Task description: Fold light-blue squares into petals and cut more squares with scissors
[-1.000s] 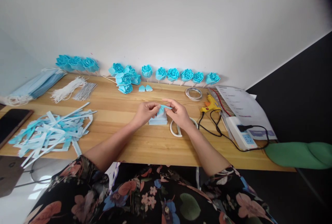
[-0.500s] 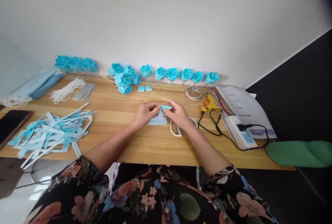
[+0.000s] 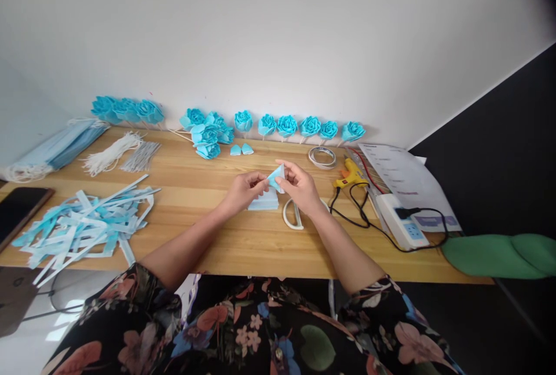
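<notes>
Between my two hands is a small piece of light blue mask fabric (image 3: 275, 178), folded to a pointed shape. My left hand (image 3: 245, 190) pinches its left corner with thumb and fingers. On the other side my right hand (image 3: 299, 188) grips it, thumb in front and fingers behind. Just below lies a stack of cut blue fabric pieces (image 3: 263, 201), partly hidden by my hands. White-handled scissors (image 3: 293, 216) rest under my right wrist, their blades hidden. Two small folded petals (image 3: 241, 149) lie farther back on the wooden table (image 3: 243, 247).
Several blue fabric roses (image 3: 286, 126) line the wall. Left are face masks (image 3: 56, 149), white cords (image 3: 110, 153), grey wires (image 3: 141, 156), fabric strips (image 3: 87, 227) and a phone (image 3: 21, 210). Right are a tape roll (image 3: 322, 157), yellow glue gun (image 3: 350, 174), power strip (image 3: 403, 223) and papers (image 3: 408, 181).
The blue fabric piece has gone from a flat, narrow band to an upright pointed fold. My hands have barely shifted, and the view has moved slightly.
</notes>
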The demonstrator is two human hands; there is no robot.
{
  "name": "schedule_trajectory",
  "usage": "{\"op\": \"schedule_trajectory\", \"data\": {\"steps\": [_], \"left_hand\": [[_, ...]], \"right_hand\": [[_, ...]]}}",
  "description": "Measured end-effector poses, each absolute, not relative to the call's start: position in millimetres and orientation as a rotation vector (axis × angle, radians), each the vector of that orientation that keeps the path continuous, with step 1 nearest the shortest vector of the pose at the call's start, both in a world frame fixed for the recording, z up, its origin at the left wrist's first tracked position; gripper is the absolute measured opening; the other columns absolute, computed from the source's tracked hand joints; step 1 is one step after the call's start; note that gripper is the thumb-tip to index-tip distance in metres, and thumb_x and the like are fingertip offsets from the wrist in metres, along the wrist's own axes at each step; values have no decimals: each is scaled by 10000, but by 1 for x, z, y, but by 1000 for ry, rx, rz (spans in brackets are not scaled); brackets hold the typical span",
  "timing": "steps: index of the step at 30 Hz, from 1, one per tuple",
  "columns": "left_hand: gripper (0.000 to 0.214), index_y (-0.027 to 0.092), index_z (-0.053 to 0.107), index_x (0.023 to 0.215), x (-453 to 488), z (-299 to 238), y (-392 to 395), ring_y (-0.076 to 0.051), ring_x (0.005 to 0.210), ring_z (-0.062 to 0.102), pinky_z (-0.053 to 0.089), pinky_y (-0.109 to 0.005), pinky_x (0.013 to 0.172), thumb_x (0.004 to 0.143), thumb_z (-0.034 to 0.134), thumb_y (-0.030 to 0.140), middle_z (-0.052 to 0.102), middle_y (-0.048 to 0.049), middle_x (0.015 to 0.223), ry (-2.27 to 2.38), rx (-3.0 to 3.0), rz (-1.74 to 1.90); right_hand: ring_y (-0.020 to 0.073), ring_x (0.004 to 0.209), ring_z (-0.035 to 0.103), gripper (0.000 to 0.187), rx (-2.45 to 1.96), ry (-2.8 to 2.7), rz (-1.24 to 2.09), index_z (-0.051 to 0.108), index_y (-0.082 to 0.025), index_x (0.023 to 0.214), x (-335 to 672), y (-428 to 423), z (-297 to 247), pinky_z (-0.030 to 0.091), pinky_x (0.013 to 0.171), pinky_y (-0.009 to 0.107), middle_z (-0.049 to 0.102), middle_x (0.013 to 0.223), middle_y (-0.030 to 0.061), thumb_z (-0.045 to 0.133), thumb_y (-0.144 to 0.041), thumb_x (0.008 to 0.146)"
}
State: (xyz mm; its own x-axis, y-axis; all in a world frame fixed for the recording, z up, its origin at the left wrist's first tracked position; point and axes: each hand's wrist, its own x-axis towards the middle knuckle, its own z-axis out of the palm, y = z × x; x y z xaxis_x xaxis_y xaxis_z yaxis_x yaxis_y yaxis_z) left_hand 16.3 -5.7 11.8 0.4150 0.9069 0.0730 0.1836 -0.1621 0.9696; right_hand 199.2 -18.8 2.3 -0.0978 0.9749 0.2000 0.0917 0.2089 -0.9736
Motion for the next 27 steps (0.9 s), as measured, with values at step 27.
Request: {"op": "schedule_trajectory", "data": {"steps": [27], "left_hand": [[437, 150, 514, 579, 15, 8, -5, -75, 509, 368, 279, -213, 497, 840, 539, 498, 445, 33, 525, 935, 1748, 808]], "right_hand": [[133, 741, 563, 392, -1123, -1408, 966, 669, -206, 1153, 198, -25, 11, 462, 671, 247, 650, 862, 23, 563, -473, 886]]}}
